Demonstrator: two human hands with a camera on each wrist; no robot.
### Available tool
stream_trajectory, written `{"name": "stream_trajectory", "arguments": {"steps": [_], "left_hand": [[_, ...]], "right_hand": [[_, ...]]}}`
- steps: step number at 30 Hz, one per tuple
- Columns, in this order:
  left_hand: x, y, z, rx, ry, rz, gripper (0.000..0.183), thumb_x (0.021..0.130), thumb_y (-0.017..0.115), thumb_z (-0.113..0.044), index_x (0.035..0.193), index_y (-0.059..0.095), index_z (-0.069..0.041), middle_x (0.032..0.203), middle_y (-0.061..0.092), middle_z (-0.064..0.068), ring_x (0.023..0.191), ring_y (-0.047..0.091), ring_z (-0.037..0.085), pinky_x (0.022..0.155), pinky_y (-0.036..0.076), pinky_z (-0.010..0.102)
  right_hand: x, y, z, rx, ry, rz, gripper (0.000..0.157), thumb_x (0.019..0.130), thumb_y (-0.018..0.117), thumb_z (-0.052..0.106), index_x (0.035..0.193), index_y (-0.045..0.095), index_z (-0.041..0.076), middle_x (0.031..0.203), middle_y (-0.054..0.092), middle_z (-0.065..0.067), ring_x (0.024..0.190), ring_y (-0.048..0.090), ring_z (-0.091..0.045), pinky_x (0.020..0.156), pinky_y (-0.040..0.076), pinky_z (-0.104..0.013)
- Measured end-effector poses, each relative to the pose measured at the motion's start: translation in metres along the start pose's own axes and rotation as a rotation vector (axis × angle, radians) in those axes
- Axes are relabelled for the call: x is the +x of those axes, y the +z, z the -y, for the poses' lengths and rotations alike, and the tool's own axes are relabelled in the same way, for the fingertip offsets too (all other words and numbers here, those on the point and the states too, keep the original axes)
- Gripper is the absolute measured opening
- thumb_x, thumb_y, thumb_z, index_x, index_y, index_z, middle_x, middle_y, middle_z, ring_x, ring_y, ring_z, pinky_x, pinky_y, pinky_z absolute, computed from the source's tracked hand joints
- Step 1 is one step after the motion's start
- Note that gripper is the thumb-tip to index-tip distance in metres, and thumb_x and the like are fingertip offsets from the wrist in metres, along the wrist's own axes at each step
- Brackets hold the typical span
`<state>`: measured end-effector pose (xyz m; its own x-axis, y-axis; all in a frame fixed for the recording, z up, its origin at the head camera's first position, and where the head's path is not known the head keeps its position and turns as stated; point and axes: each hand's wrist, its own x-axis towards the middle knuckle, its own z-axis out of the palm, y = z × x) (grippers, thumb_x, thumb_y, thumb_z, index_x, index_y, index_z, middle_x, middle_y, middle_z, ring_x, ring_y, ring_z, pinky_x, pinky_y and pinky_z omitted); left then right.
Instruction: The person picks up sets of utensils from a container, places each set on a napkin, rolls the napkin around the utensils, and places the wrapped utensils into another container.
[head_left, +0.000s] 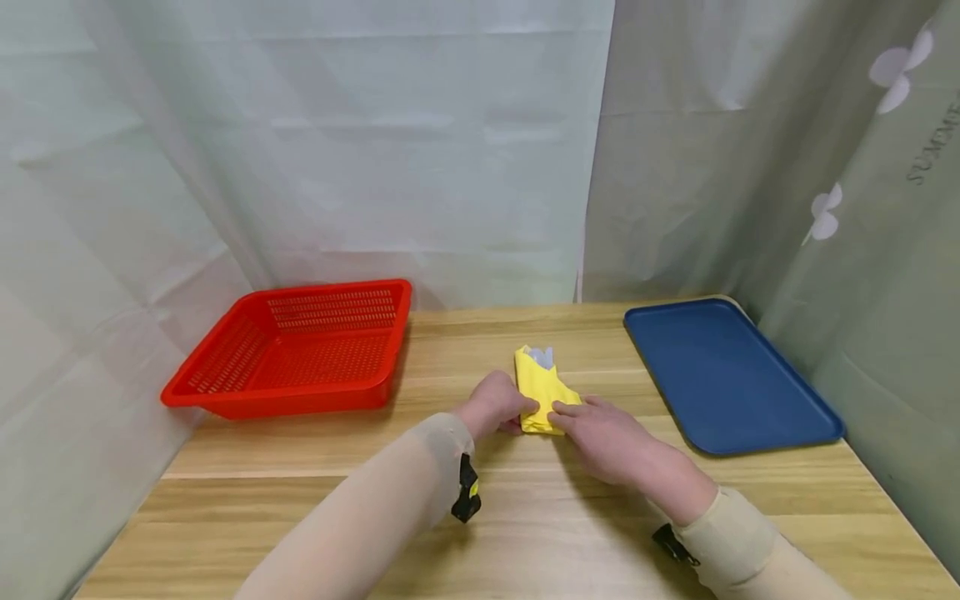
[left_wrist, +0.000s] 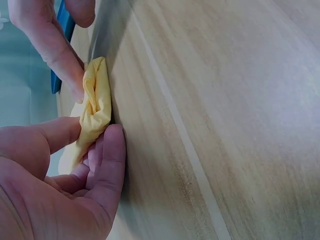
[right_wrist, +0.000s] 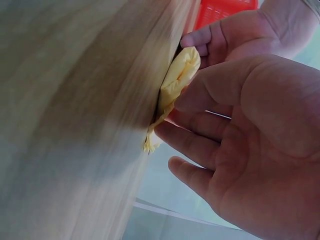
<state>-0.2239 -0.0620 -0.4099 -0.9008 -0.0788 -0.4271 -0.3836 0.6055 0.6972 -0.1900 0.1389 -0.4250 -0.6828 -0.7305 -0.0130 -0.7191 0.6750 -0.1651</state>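
A folded yellow cloth (head_left: 538, 392) lies on the table between both hands, with a pale grey patch showing at its far end. My left hand (head_left: 495, 404) pinches its near left edge, thumb on top and fingers along the underside, as the left wrist view shows. From the right, my right hand (head_left: 607, 437) presses its fingertips onto the top of the cloth, fingers mostly extended. Seen from the left wrist, the near edge of the yellow cloth (left_wrist: 97, 97) is a thick, creased roll. The right wrist view shows the thumb and fingers (right_wrist: 187, 137) against it.
A red plastic basket (head_left: 375, 392) with slotted walls stands at the back left. On the right lies a flat blue tray (head_left: 720, 367). The wooden table (head_left: 315, 517) is bounded by pale curtains (head_left: 375, 150) at the back and sides.
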Motion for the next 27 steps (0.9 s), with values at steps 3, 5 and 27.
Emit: {"name": "stream_trajectory", "arguments": {"steps": [3, 5, 27], "left_hand": [[-0.0013, -0.002, 0.0008, -0.043, 0.018, 0.018, 0.023, 0.097, 0.084, -0.007, 0.107, 0.066, 0.004, 0.088, 0.068, 0.012, 0.064, 0.072, 0.021, 0.065, 0.066, 0.031], [-0.0017, -0.0035, 0.0016, -0.078, 0.024, 0.037, 0.023, 0.097, 0.082, -0.005, 0.11, 0.066, 0.005, 0.091, 0.069, 0.013, 0.068, 0.075, 0.023, 0.068, 0.067, 0.033], [-0.0029, 0.001, 0.0037, -0.333, 0.036, 0.109, 0.029, 0.1, 0.074, 0.0, 0.125, 0.065, 0.011, 0.105, 0.077, 0.021, 0.093, 0.08, 0.033, 0.079, 0.068, 0.042]], "right_hand": [[0.0006, 0.0013, 0.0005, 0.004, 0.003, -0.007, 0.043, 0.105, 0.068, 0.0, 0.147, 0.068, 0.0, 0.154, 0.064, -0.02, 0.143, 0.061, -0.036, 0.124, 0.041, -0.059], [0.0015, 0.0022, 0.0016, 0.002, 0.003, -0.009, 0.043, 0.105, 0.069, 0.001, 0.147, 0.067, -0.001, 0.153, 0.064, -0.02, 0.143, 0.061, -0.037, 0.124, 0.041, -0.059], [0.0008, 0.0019, 0.0074, -0.008, 0.021, 0.039, 0.05, 0.102, 0.072, 0.004, 0.15, 0.063, -0.006, 0.156, 0.061, -0.024, 0.142, 0.061, -0.038, 0.124, 0.041, -0.058]]}}
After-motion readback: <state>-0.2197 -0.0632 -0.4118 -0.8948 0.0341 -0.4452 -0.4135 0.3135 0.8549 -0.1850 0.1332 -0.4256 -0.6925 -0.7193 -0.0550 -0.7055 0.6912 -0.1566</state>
